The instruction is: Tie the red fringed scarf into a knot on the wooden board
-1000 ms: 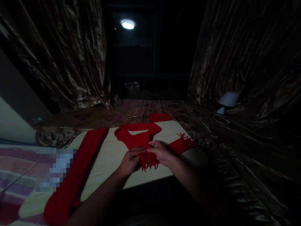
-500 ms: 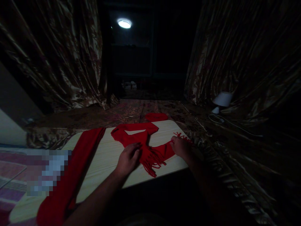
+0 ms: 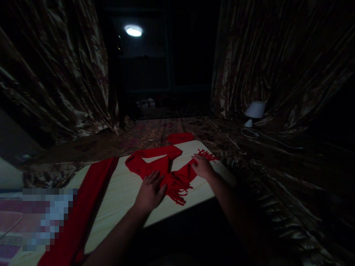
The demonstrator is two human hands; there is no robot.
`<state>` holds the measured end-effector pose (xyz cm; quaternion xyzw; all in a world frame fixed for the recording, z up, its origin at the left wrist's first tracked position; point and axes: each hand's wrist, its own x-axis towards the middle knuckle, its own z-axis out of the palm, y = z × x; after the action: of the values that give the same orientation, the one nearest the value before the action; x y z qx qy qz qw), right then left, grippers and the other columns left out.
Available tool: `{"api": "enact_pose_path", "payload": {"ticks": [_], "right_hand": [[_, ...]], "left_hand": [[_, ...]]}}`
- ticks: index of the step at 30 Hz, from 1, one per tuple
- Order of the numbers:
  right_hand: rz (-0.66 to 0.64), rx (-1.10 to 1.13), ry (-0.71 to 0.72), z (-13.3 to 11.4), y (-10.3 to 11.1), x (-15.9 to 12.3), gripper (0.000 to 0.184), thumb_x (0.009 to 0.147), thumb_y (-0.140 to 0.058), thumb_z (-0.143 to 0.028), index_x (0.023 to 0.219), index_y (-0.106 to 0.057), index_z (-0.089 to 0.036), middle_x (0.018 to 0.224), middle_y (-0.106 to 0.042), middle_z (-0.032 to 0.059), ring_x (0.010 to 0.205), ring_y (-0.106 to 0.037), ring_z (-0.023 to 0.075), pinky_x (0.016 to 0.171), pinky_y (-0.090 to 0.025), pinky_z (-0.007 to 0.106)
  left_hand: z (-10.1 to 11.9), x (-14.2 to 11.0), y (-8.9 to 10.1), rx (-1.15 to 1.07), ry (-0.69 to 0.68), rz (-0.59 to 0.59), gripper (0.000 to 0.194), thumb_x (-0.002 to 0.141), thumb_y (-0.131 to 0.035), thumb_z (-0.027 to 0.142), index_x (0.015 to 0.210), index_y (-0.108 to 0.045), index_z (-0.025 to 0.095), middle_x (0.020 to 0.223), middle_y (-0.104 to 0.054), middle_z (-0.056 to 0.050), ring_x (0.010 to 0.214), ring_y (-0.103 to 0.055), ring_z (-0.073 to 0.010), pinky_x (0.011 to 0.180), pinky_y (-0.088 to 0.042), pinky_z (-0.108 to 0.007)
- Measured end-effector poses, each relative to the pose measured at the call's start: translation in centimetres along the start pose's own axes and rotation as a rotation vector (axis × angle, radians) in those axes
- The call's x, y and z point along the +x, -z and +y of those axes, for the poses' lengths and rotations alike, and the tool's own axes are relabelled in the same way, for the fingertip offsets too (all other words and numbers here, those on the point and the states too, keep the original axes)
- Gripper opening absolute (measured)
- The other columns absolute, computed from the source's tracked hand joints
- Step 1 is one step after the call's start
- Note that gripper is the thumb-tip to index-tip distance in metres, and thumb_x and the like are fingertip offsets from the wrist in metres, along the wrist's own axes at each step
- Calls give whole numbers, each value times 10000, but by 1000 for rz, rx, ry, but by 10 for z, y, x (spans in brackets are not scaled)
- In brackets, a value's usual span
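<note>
A red scarf [image 3: 163, 164] with fringed ends lies looped and crossed on a pale wooden board-like tabletop [image 3: 119, 199]. My left hand [image 3: 151, 190] rests flat on the scarf beside the near fringe, fingers stretched out. Farther right, my right hand [image 3: 203, 167] has its fingers bent onto the scarf's other end, just short of the fringe [image 3: 208, 155]. The cloth bunches slightly at those fingertips, which are dim and partly hidden. Another long red folded cloth [image 3: 85, 207] stretches across the tabletop's left side.
A red round knitted-looking item [image 3: 181, 137] lies beyond the tabletop's far edge. To the right stands a small white lamp [image 3: 254, 110] with its cord [image 3: 277, 142]. Patterned curtains [image 3: 246, 55] hang behind. Striped fabric [image 3: 11, 218] and a blurred-out patch are at left.
The view has shifted slightly left across the scene. My left fingers have spread flatter on the scarf. My right hand has moved slightly left, showing more of the far fringe.
</note>
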<state>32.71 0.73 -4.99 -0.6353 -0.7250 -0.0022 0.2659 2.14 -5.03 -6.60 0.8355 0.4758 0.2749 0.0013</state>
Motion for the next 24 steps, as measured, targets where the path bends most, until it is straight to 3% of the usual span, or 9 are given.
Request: {"api": "enact_pose_path", "payload": {"ticks": [3, 8, 11, 15, 20, 24], "right_hand": [[130, -8, 28, -6, 6, -9, 301, 890, -525, -282, 1102, -707, -170, 1252, -656, 117, 1210, -518, 249, 1112, -280, 403], [157, -36, 73, -17, 13, -22, 283, 943, -445, -260, 829, -694, -191, 898, -675, 92, 941, -575, 208, 902, -384, 300], [44, -18, 163, -24, 13, -25, 261, 943, -463, -264, 836, -692, -199, 893, -675, 67, 896, -577, 186, 839, -385, 273], [-70, -50, 206, -28, 11, -24, 318, 990, -425, -317, 916, -706, -189, 959, -686, 78, 959, -567, 195, 869, -376, 281], [-57, -126, 127, -27, 9, -19, 361, 1005, -396, -344, 1070, -716, -191, 1071, -667, 118, 1038, -532, 230, 934, -351, 325], [-4, -116, 95, -25, 8, -19, 387, 975, -457, -459, 941, -730, -187, 998, -671, 116, 984, -538, 235, 917, -357, 329]], "left_hand": [[2, 0, 2, -27, 21, 8, 476, 928, -521, 446, 1322, -639, 206, 1441, -537, -160, 1357, -465, -358, 1117, -339, -618], [8, 0, 10, -34, 23, 22, 503, 938, -512, 454, 1360, -604, 197, 1447, -530, -163, 1358, -466, -343, 1126, -331, -593], [10, 0, 15, -55, -1, 43, 464, 952, -500, 432, 1347, -614, 216, 1451, -533, -139, 1363, -460, -326, 1145, -301, -583], [12, 1, 17, -53, -16, 29, 441, 973, -463, 412, 1315, -637, 195, 1413, -567, -148, 1332, -490, -320, 1122, -331, -565], [16, 1, 22, -40, -50, 1, 437, 975, -458, 424, 1284, -662, 192, 1331, -626, -149, 1204, -566, -309, 1010, -427, -497], [21, 0, 28, -72, -39, -1, 398, 966, -473, 431, 1214, -692, 209, 1205, -680, -126, 1096, -590, -292, 956, -439, -472]]}}
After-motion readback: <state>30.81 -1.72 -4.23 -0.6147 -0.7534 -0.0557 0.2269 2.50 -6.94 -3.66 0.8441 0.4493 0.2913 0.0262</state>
